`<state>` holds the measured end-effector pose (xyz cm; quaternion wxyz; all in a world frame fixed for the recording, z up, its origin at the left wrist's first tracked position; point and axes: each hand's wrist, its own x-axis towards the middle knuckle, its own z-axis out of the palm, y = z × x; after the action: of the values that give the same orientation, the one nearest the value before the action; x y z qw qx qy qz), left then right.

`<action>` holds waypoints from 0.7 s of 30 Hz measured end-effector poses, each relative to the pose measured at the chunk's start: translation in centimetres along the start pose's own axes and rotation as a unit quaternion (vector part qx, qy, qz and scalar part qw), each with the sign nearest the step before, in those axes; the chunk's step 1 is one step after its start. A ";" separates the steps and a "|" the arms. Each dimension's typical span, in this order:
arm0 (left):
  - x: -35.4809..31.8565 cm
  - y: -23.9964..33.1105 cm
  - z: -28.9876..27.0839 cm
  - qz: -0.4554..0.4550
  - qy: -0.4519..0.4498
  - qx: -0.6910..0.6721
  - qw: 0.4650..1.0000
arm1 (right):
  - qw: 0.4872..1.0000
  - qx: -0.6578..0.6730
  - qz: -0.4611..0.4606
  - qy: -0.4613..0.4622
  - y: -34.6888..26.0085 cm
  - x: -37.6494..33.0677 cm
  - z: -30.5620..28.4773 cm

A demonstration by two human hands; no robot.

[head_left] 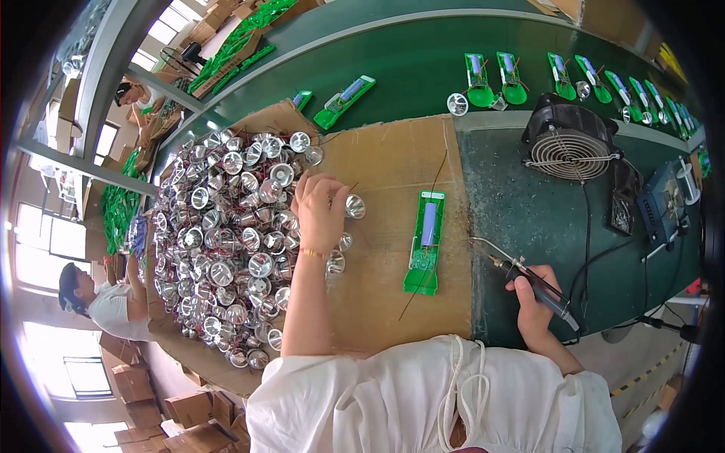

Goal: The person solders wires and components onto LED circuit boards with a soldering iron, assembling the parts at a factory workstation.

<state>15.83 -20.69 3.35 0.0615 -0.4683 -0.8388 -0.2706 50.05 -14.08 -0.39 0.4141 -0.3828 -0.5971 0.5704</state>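
The left hand reaches to the right edge of a heap of shiny metal reflector cups, its fingers closed on one reflector cup on the cardboard sheet. The right hand rests on the near right of the bench, gripping a soldering iron whose tip points left toward a green flashlight half-shell lying just right of the cups. Farther right stands a small black fan.
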 end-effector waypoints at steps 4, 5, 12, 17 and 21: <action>-1.4 1.1 -0.6 0.047 0.057 -0.001 0.997 | 1.000 0.010 -0.012 0.005 -0.3 -0.4 0.0; -1.1 1.0 -0.8 0.037 0.066 0.021 0.997 | 1.000 0.010 -0.013 0.000 -0.5 -0.4 0.2; 1.1 -0.2 -0.5 0.052 0.056 -0.088 0.993 | 0.999 0.011 -0.020 -0.024 -0.9 -1.1 1.0; -4.9 5.9 -3.7 -0.130 -0.021 -0.323 0.937 | 0.999 0.023 -0.005 -0.026 -0.8 -1.4 1.1; -10.5 7.0 -1.3 -0.167 -0.123 -0.293 0.934 | 0.990 -0.040 -0.049 -0.122 -1.5 -0.6 1.8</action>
<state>27.17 -26.39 3.48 -0.2277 -0.3483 -0.7896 -0.4510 48.62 -15.32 1.03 0.3498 -0.2966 -0.6834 0.5680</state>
